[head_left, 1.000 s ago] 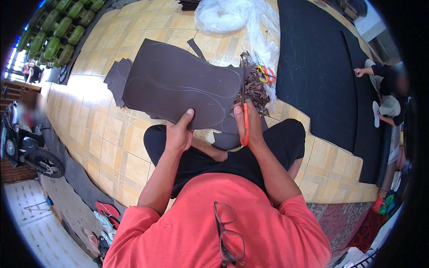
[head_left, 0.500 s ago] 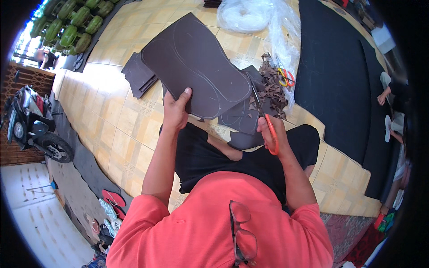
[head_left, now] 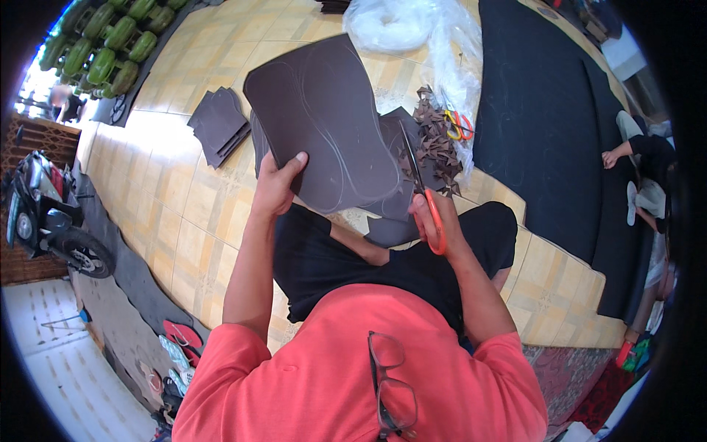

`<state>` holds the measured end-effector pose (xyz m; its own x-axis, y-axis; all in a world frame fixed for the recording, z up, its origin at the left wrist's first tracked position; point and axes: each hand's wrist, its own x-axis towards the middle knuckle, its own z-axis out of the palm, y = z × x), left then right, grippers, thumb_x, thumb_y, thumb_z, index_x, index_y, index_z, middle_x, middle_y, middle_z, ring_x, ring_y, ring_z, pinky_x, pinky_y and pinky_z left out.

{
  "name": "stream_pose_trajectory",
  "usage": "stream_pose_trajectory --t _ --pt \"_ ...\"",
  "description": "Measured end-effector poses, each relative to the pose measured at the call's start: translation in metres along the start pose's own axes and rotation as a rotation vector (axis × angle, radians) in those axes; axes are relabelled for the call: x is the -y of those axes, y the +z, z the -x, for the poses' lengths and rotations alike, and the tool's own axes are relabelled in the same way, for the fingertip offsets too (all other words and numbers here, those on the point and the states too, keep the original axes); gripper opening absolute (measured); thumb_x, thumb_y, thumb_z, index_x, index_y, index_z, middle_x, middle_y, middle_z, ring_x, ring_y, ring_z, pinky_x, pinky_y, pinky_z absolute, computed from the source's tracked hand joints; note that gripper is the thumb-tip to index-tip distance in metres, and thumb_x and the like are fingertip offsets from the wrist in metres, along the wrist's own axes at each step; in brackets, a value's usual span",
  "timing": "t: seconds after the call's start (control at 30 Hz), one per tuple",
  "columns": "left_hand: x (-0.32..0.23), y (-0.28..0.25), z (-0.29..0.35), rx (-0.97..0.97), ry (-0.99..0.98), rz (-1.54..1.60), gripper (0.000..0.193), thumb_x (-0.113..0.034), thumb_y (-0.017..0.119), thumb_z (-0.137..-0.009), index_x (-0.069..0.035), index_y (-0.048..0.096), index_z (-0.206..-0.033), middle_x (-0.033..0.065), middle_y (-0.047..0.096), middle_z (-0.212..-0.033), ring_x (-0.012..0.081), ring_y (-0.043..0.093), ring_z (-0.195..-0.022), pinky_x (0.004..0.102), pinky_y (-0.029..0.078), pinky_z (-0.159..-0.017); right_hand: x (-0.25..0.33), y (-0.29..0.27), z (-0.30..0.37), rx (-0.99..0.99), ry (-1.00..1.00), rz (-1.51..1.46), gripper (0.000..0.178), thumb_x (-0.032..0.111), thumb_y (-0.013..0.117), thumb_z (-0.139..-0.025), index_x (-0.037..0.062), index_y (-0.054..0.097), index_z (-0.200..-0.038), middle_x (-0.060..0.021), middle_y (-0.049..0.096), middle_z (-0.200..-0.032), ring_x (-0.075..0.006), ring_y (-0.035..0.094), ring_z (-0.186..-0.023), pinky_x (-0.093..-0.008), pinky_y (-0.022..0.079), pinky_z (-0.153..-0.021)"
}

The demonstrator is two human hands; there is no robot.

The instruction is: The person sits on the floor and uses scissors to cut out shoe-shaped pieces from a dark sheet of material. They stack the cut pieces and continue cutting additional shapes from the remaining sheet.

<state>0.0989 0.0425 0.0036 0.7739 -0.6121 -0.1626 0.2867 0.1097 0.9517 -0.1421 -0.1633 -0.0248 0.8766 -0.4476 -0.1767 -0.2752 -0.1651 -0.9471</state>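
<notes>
My left hand [head_left: 278, 184] grips the lower left edge of a dark brown sheet [head_left: 317, 118], thumb on top and fingers hidden beneath. Pale curved outlines, shaped like soles, are drawn on the sheet. Scissors with orange handles [head_left: 436, 221] are in my right hand [head_left: 442, 219], their blades pointing up and away beside the sheet's right edge. The blades look nearly closed and apart from the sheet. Under and behind it, more brown sheets [head_left: 394, 210] lie on the floor near my crossed legs.
Brown triangular offcuts [head_left: 436, 140] are heaped right of the sheets, with yellow and red-handled scissors [head_left: 458, 125] beside them. A stack of cut pieces [head_left: 221, 125] lies left. Clear plastic [head_left: 398, 26] is beyond; long black sheeting [head_left: 545, 132] spreads right. Another person's hand [head_left: 610, 158] shows far right.
The brown sheet has turned so its lower right end swings nearer to me, away from the scissors. My right hand still holds the scissors; the view has shifted slightly.
</notes>
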Motion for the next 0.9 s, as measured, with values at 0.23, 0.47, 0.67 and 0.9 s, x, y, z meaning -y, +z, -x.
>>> stream_pose_trajectory --t 0.23,0.47,0.67,0.9 --pt "-0.006 0.004 0.025 0.145 -0.257 -0.089 0.04 -0.005 0.07 -0.084 0.005 0.059 -0.121 0.0095 0.066 -0.109 0.0183 0.063 -0.1 0.0327 0.05 -0.09 -0.011 0.003 -0.024 -0.178 -0.186 0.104 0.04 0.039 0.046 -0.102 0.0013 0.058 -0.099 -0.001 0.049 -0.071 -0.0096 0.05 -0.059 -0.0259 0.043 -0.056" --pt "-0.004 0.007 0.033 0.172 -0.366 -0.242 0.042 -0.006 0.072 -0.082 0.004 0.06 -0.121 0.0081 0.067 -0.106 0.0171 0.063 -0.096 0.0303 0.051 -0.085 0.018 -0.007 -0.022 -0.235 -0.229 0.109 0.032 0.032 0.057 -0.098 0.001 0.053 -0.09 -0.0177 0.06 -0.077 -0.0341 0.062 -0.072 -0.0413 0.047 -0.067" --pt "-0.003 -0.009 0.028 0.18 -0.375 -0.218 0.043 -0.008 0.074 -0.079 0.004 0.061 -0.118 0.0087 0.067 -0.103 0.0163 0.064 -0.09 0.0274 0.051 -0.076 0.009 -0.013 -0.018 -0.181 -0.226 0.162 0.038 0.035 0.058 -0.097 0.001 0.051 -0.081 -0.0157 0.051 -0.063 -0.0309 0.049 -0.057 -0.0412 0.041 -0.058" --pt "-0.002 -0.019 0.024 0.15 -0.44 -0.28 0.048 -0.009 0.075 -0.077 0.004 0.06 -0.121 0.0084 0.067 -0.104 0.0149 0.064 -0.09 0.0237 0.05 -0.07 -0.001 -0.008 -0.015 -0.123 -0.193 0.069 0.04 0.036 0.055 -0.098 0.0005 0.048 -0.081 -0.0155 0.049 -0.064 -0.0311 0.046 -0.058 -0.0414 0.04 -0.059"
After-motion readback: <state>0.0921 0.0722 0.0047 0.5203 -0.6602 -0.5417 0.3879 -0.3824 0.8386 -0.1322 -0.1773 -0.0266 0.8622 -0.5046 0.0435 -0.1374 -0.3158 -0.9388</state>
